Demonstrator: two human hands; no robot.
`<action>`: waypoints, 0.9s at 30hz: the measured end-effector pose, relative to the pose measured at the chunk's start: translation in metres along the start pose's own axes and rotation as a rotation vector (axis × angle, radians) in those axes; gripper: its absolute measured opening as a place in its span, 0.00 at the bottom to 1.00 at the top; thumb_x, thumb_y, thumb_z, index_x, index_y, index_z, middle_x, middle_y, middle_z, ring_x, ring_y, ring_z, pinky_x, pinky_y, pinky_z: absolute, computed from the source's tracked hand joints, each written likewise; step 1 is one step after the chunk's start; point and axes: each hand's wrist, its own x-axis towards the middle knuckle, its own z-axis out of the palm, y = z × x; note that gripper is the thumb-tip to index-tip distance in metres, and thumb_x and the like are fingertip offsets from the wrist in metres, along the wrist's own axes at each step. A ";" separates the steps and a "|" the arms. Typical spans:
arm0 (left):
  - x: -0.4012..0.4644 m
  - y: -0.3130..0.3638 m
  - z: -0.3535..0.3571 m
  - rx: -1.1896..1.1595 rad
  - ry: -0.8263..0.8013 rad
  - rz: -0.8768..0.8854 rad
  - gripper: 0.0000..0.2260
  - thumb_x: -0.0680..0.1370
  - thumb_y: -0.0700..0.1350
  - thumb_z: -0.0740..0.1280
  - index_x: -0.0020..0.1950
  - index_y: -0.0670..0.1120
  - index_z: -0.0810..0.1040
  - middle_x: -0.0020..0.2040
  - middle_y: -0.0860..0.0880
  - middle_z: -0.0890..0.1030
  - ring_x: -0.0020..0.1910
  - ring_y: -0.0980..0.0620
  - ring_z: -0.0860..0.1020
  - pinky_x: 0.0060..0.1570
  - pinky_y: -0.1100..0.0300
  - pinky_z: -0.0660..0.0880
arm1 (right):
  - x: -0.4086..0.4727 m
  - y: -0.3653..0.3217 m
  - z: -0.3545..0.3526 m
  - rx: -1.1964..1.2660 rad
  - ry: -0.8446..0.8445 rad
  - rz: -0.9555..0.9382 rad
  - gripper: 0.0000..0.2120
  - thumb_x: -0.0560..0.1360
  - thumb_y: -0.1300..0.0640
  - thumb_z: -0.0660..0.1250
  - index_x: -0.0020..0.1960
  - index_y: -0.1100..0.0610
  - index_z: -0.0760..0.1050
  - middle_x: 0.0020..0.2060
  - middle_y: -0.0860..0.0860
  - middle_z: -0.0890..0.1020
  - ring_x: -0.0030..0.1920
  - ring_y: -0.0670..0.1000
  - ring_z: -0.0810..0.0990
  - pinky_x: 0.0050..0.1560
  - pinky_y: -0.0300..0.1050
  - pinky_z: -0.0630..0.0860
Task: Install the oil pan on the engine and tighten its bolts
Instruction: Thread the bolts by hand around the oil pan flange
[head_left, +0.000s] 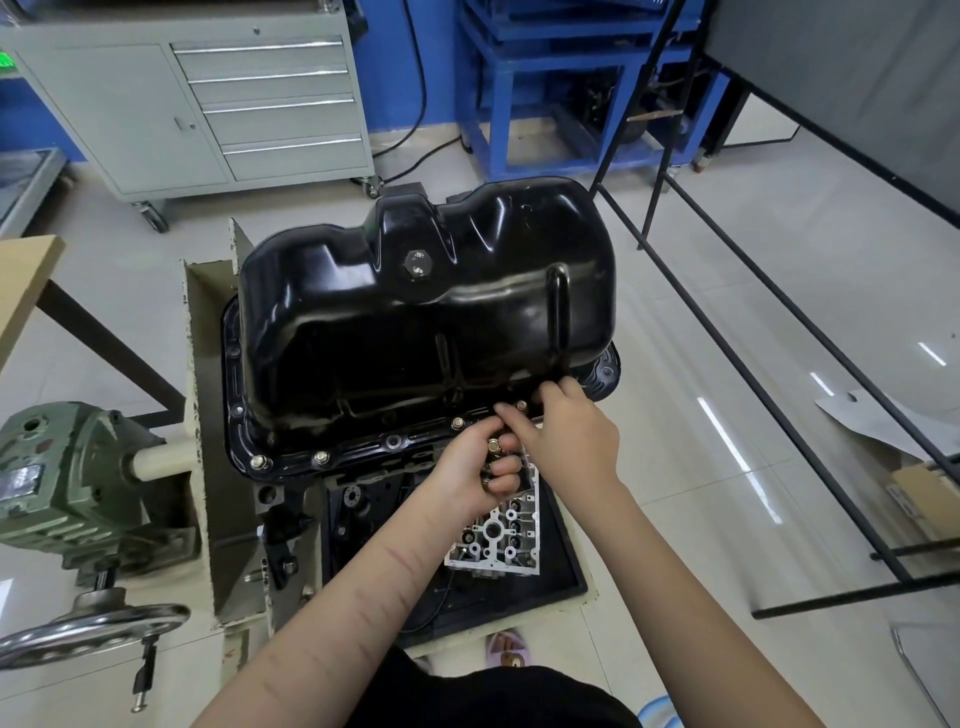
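Black oil pan (426, 317) sits bottom-up on the engine (363, 499), drain plug (417, 262) on top. Near flange carries seated bolts (322, 458) along its left part. Left hand (480, 467) curled round a clutch of loose bolts (493, 446), just below the flange. Right hand (566, 426) at the flange, fingertips (506, 413) pinching at a bolt there. Grey cabinet (208, 104) behind; handwheel (88, 631) at lower left.
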 end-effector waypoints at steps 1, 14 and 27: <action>0.000 0.000 0.000 -0.001 0.005 0.002 0.16 0.80 0.47 0.56 0.33 0.46 0.67 0.20 0.54 0.66 0.14 0.59 0.59 0.11 0.69 0.52 | 0.000 0.001 0.000 0.028 -0.010 0.007 0.22 0.73 0.38 0.60 0.50 0.57 0.74 0.50 0.51 0.75 0.50 0.55 0.76 0.42 0.45 0.70; 0.001 0.000 0.000 0.007 0.005 0.001 0.16 0.80 0.48 0.56 0.34 0.45 0.67 0.20 0.54 0.66 0.14 0.59 0.59 0.11 0.69 0.52 | 0.001 -0.002 -0.003 0.046 -0.026 -0.013 0.20 0.75 0.42 0.60 0.50 0.59 0.74 0.50 0.53 0.74 0.50 0.59 0.76 0.44 0.47 0.69; 0.002 0.000 -0.003 0.040 0.010 0.010 0.15 0.80 0.51 0.57 0.38 0.44 0.72 0.22 0.53 0.67 0.14 0.59 0.59 0.11 0.70 0.52 | -0.008 -0.004 -0.008 0.158 0.037 -0.004 0.19 0.74 0.41 0.61 0.48 0.59 0.73 0.46 0.52 0.75 0.48 0.57 0.76 0.41 0.46 0.71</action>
